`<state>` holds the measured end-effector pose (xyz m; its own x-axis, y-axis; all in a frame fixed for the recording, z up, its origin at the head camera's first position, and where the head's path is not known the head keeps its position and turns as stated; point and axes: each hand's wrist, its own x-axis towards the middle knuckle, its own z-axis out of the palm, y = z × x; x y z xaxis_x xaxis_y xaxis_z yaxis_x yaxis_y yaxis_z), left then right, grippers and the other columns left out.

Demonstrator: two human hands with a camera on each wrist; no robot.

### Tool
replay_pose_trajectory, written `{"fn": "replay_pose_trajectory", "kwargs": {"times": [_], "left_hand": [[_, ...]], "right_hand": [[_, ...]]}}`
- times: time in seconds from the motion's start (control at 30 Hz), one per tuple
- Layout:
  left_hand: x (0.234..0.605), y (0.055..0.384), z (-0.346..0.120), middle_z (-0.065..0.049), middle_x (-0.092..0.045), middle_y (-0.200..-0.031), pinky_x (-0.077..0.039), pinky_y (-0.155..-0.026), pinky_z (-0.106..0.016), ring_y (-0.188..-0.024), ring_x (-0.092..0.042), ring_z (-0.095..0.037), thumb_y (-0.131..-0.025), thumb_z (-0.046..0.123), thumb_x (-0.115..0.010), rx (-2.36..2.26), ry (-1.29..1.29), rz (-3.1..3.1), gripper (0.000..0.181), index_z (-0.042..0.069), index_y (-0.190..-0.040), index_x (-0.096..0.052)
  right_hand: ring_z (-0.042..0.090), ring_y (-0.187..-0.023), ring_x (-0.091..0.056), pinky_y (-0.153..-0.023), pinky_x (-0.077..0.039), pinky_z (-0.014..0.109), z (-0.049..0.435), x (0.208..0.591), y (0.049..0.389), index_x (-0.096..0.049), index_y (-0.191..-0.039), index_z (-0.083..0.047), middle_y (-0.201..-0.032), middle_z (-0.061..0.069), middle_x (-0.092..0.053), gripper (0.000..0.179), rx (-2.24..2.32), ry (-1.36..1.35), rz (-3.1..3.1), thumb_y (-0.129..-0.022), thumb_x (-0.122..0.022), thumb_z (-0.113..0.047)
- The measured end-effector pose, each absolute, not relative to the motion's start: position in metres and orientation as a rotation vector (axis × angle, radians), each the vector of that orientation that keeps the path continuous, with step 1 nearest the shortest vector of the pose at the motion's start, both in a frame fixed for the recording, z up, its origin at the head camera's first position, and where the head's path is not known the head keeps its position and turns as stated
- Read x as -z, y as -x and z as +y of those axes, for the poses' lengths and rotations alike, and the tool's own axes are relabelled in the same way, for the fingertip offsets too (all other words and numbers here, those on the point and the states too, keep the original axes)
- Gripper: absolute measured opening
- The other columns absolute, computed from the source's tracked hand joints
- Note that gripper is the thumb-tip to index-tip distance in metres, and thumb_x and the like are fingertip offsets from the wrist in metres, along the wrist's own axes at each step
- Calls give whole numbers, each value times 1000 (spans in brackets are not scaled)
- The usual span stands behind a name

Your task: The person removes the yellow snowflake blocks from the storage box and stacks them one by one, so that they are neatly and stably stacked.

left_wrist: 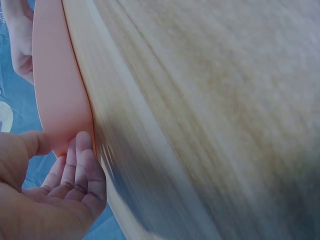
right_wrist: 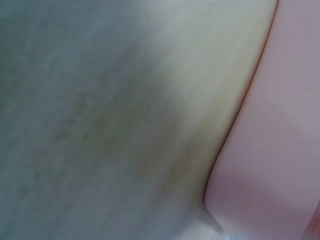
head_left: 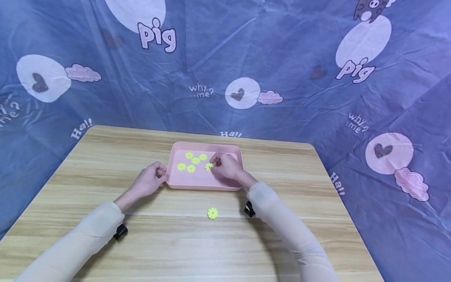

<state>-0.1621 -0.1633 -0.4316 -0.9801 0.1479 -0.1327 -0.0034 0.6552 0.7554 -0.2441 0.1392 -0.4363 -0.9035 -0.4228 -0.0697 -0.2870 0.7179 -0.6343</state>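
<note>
A shallow pink tray (head_left: 204, 187) lies on the wooden table, with several yellow flower-shaped pieces (head_left: 195, 160) flat on its floor, mostly in the left half. My left hand (head_left: 151, 180) grips the tray's left end; in the left wrist view the thumb is at the rim and the curled fingers (left_wrist: 82, 172) are against the outer wall. Reaching over the tray's right side, my right hand (head_left: 227, 166) pinches another yellow flower piece (head_left: 208, 167) low over the floor. The right wrist view shows mainly the tray's outer wall (right_wrist: 265, 150), with the pinching fingers out of sight.
One more yellow flower piece (head_left: 212, 213) lies on the table (head_left: 169, 243) in front of the tray. Behind the table hangs a blue printed cloth (head_left: 211, 51), which also runs along both sides. Black wrist devices (head_left: 120, 232) sit under both sleeves.
</note>
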Motion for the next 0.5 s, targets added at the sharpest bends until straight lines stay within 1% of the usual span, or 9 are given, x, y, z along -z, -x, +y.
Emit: {"fn": "replay_pose_trajectory", "kwargs": {"times": [0.13,0.37,0.5], "left_hand": [[431,163,-164,-11,-71,-93,-49,-78,-30,-74,-68,-16,-102,12,-62,-1216,-121,2695,22,-4,-119,-61],[430,164,-164,-11,-71,-93,-48,-79,-30,-74,-68,-17,-102,11,-62,-1211,-128,2695,22,-3,-119,-60],[430,165,-164,-11,-72,-93,-49,-80,-31,-75,-68,-16,-103,11,-62,-1208,-132,2694,22,-3,-118,-60]], "right_hand": [[15,-87,-65,-81,-54,24,144,436,244,-72,-106,-5,-97,9,-73,15,1048,589,2666,-92,-75,-5],[13,-84,-67,-79,-54,21,150,435,242,-74,-103,-2,-96,13,-76,10,1121,650,2640,-93,-74,-4],[12,-80,-65,-76,-54,20,154,435,239,-73,-102,0,-95,15,-76,9,1204,649,2603,-93,-73,-2]]}}
